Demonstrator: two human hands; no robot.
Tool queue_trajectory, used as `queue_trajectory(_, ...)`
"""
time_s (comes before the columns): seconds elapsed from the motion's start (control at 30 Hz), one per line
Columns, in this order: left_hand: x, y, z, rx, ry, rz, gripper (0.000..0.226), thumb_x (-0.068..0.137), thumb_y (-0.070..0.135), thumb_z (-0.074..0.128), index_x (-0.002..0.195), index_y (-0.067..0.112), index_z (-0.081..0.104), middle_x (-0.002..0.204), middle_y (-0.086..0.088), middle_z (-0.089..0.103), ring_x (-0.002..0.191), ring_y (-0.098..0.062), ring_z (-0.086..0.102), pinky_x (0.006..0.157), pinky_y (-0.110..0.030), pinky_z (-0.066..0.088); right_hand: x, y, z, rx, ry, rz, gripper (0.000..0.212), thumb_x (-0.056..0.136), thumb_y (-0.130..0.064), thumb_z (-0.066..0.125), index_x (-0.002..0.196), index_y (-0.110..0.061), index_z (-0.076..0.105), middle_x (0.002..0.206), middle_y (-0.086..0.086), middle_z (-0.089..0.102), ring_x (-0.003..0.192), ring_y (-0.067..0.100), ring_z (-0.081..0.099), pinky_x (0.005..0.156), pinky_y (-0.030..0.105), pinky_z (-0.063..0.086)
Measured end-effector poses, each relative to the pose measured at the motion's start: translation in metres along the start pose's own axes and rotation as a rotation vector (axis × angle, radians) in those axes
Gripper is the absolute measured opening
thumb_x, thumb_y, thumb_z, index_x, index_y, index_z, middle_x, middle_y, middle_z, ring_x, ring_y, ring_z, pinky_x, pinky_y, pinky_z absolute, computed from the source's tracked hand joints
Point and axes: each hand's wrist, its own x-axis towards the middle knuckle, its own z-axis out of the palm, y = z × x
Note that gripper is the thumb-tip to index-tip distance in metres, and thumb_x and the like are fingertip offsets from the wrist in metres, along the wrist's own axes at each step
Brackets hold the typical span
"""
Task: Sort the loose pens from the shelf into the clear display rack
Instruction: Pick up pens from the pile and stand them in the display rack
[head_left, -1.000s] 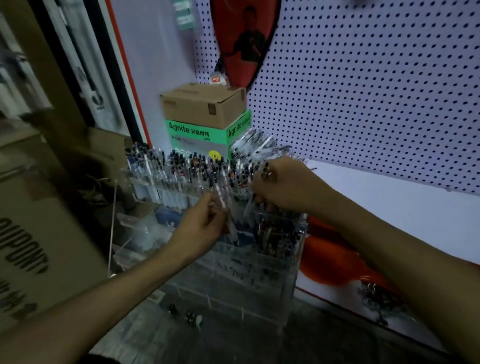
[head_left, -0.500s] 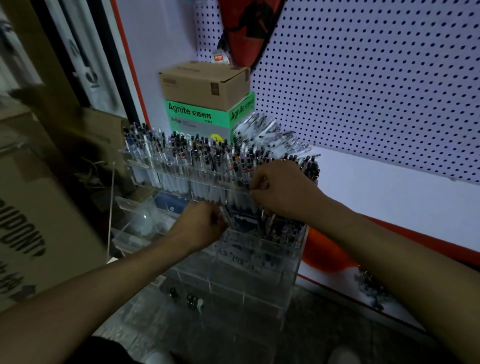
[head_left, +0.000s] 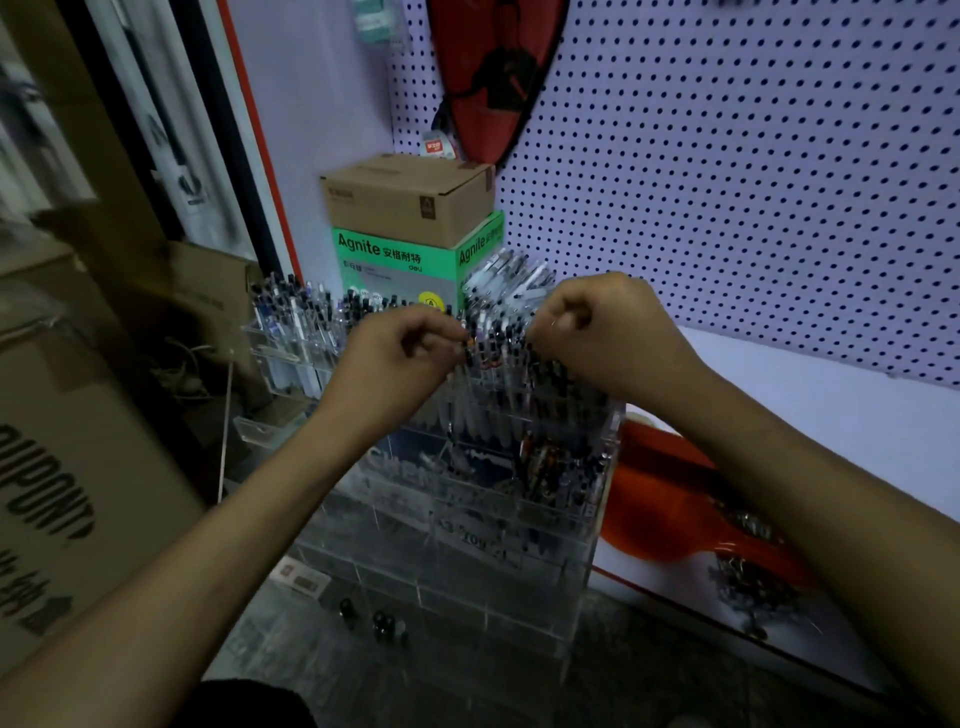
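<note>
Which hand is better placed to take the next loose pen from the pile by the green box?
Right, probably. The right hand sits directly below the loose pens; the left hand is farther left, fingertips on a racked pen.

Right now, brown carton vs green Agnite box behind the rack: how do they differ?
The brown carton sits on top; the green Agnite box is underneath, carrying it. The carton is plain cardboard with small marks; the Agnite box has large white lettering on a green band and a yellow round sticker. Pens in the clear display rack hide the Agnite box's lower part. Both are closed, in the corner.
</note>
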Motion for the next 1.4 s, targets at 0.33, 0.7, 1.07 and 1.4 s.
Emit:
queue_trajectory(0.33, 0.079, 0.042, 0.034, -0.024, -0.158, 0.042, 0.006, 0.088, 0.011, 0.068, 0.085, 0.016, 0.071, 0.062, 0.005, 0.058, 0.056, -0.010, 0.050, 0.056, -0.024, 0.045, 0.027, 0.057, -0.053, 0.237, 0.048, 0.309, 0.012, 0.085, -0.004, 0.065, 0.079, -0.013, 0.070, 0.074, 0.008, 0.071, 0.062, 0.021, 0.066, 0.063, 0.036, 0.056)
queue_trajectory(0.7, 0.181, 0.020, 0.129, 0.581, -0.694, 0.013, 0.011, 0.087, 0.015, 0.068, 0.077, 0.014, 0.073, 0.084, -0.003, 0.073, 0.080, -0.018, 0.067, 0.079, -0.032, 0.055, 0.033, 0.189, 0.027, 0.064, -0.073, 0.452, 0.039, 0.091, -0.009, 0.052, 0.127, -0.017, 0.060, 0.133, 0.007, 0.059, 0.113, 0.026, 0.055, 0.090, 0.026, 0.039)
queue_trajectory(1.07, 0.215, -0.019, 0.202, 0.842, -0.634, 0.035, 0.006, 0.084, 0.014, 0.068, 0.081, 0.011, 0.072, 0.084, -0.011, 0.068, 0.079, -0.025, 0.062, 0.079, -0.037, 0.055, 0.043, 0.221, 0.051, -0.418, -0.048, 0.230, 0.050, 0.099, -0.023, 0.036, 0.148, -0.034, 0.037, 0.123, 0.013, 0.055, 0.106, 0.030, 0.055, 0.089, 0.038, 0.041)
queue_trajectory(1.4, 0.212, -0.025, 0.208, 0.835, -0.590, 0.054, 0.035, 0.086, 0.021, 0.065, 0.059, 0.007, 0.048, 0.059, -0.008, 0.044, 0.054, -0.022, 0.041, 0.056, -0.028, 0.036, 0.048, 0.229, 0.058, -0.445, 0.079, 0.326, 0.040, 0.098, -0.046, 0.037, 0.102, -0.015, 0.061, 0.089, 0.006, 0.053, 0.085, 0.026, 0.053, 0.074, 0.036, 0.041)
